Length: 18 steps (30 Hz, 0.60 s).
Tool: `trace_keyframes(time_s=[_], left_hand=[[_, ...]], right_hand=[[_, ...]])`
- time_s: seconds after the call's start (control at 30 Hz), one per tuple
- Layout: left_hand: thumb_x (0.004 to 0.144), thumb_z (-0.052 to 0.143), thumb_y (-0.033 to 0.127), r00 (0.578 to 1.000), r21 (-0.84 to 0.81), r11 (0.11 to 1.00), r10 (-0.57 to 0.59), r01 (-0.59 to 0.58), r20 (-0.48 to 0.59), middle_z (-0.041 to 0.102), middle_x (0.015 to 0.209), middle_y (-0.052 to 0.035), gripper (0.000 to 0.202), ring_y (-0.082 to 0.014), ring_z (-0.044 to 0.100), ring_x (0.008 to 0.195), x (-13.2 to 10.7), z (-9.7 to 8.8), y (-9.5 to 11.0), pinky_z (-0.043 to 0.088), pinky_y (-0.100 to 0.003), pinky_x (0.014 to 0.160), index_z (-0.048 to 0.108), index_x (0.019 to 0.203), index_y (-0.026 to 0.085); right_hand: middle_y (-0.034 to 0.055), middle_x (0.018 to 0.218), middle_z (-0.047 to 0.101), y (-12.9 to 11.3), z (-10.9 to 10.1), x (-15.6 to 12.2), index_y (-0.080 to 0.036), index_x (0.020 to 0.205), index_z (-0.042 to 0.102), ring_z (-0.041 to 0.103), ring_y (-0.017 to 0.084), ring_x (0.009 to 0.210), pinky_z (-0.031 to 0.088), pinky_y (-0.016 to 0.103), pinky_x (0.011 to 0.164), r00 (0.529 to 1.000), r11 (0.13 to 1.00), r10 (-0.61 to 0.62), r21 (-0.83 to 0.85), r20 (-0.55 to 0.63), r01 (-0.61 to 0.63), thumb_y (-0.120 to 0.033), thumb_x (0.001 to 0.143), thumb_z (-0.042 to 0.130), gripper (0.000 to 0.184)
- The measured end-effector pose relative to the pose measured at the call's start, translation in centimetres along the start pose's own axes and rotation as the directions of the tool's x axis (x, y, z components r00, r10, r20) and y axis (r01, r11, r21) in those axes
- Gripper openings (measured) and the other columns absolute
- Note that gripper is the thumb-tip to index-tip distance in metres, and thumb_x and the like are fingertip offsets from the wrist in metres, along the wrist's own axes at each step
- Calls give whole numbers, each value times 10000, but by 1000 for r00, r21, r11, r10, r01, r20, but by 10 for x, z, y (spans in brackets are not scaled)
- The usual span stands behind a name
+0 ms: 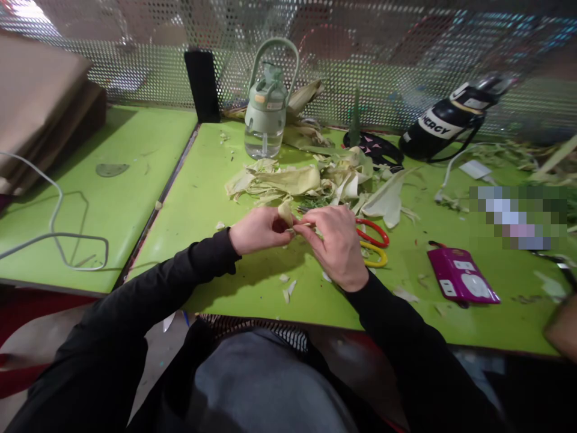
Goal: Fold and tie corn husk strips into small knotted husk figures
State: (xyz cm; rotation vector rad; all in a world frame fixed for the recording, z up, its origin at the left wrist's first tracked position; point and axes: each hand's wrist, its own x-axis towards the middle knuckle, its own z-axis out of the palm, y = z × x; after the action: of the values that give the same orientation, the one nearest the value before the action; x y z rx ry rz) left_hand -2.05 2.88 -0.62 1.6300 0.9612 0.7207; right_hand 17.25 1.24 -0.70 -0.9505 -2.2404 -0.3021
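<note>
My left hand (258, 230) pinches a small pale corn husk piece (285, 212), its curled end rising above the fingers. Fingertips of my right hand (337, 243) close on the same piece from the other side, close to the left thumb. Part of the husk is hidden by the fingers. Just beyond both hands lies a loose heap of pale corn husks (293, 180). Scissors with a red handle loop (376, 233) and a yellow one lie beside my right hand, their blades mostly hidden. Small husk scraps (288, 293) are scattered on the green table (252, 297).
A green-lidded water bottle (265, 129) stands behind the husks, near an upright black phone-like slab (202, 86). A black bottle (439, 126) leans against the perforated screen. A magenta case (462, 276) lies right; a grey cable (58, 204) and cardboard (40, 102) are left. Another person's arm (562, 328) shows at right.
</note>
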Motion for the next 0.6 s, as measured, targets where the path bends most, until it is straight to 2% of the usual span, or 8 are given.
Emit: trace_keyframes(time_s=[0.1, 0.17, 0.27, 0.33, 0.47, 0.6], left_hand=[[746, 704, 183, 998, -109, 993, -35, 41, 51, 593, 583, 38, 76, -77, 510, 525, 1, 0, 1, 409, -214, 536, 668, 795, 136], [781, 715, 218, 996, -179, 982, -55, 66, 68, 647, 637, 11, 110, -86, 572, 571, 1, 1, 2, 460, -219, 581, 670, 813, 123], [833, 690, 196, 995, -272, 958, -82, 93, 52, 700, 721, -14, 106, -90, 639, 641, 0, 4, 4, 521, -230, 669, 681, 889, 106], [840, 685, 154, 995, -329, 940, -99, 91, -8, 693, 734, -4, 85, -77, 645, 651, 0, 7, 4, 535, -225, 699, 674, 903, 99], [831, 669, 55, 981, -428, 901, -140, 71, -132, 639, 721, 34, 62, -38, 613, 610, 2, 10, 8, 525, -175, 645, 626, 847, 96], [846, 630, 15, 967, -436, 893, -197, 108, -164, 621, 732, 43, 92, -21, 585, 580, 3, 8, 11, 512, -144, 578, 597, 844, 101]], right_hand=[[17, 778, 648, -2, 0, -1, -209, 906, 562, 586, 170, 715, 446, 320, 673, 995, 991, 97, 95, 22, -99, -392, 986, 559, 200], [22, 799, 656, -3, -2, 0, -209, 912, 563, 618, 164, 710, 477, 299, 642, 979, 956, 195, 214, 57, -202, -426, 982, 561, 228], [43, 902, 703, -3, -5, 1, -213, 991, 578, 682, 177, 787, 530, 288, 624, 920, 837, 351, 381, 176, -393, -468, 963, 584, 257], [53, 946, 717, -3, -7, 2, -213, 1016, 586, 698, 185, 814, 556, 297, 633, 884, 778, 411, 419, 225, -468, -454, 954, 604, 249], [37, 901, 710, -6, -4, 1, -216, 924, 590, 687, 172, 774, 575, 314, 681, 895, 791, 411, 418, 176, -446, -330, 944, 632, 123], [43, 942, 716, -8, -2, 0, -210, 963, 601, 691, 174, 824, 574, 319, 734, 915, 800, 345, 445, 209, -403, -242, 936, 625, 47]])
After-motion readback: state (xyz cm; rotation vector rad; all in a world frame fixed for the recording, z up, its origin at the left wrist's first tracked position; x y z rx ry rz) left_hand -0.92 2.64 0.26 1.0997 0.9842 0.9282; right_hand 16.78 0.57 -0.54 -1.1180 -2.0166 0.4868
